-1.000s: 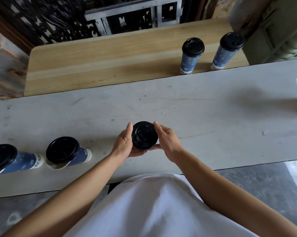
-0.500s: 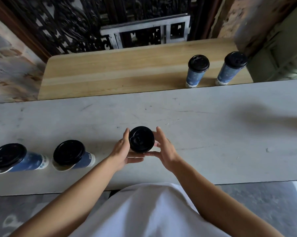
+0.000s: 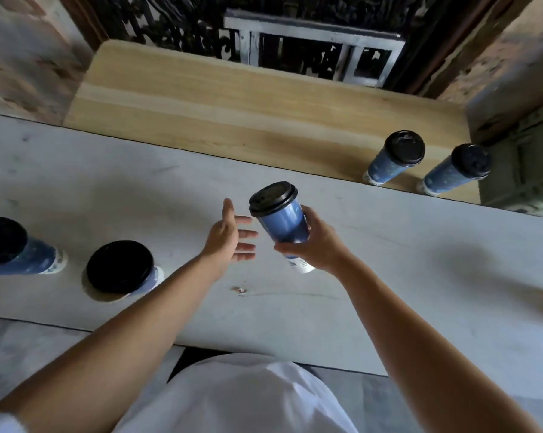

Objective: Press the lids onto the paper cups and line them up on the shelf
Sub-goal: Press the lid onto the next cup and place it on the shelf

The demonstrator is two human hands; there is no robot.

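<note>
Fingers (image 3: 298, 250) of our right hand (image 3: 318, 245) wrap the blue cup (image 3: 284, 228), lidded (image 3: 273, 198) and tilted, lifted over the middle of the grey worktop (image 3: 404, 260). Our left hand (image 3: 229, 237) hangs just beside it, fingers spread, touching nothing. Two lidded cups (image 3: 120, 270) stand by the worktop's left edge; two more (image 3: 395, 157) stand at the wooden shelf's (image 3: 232, 114) right end.

Lidded cup (image 3: 282, 220) in R hand (image 3: 318, 245) grip, L hand (image 3: 228, 237) open.
</note>
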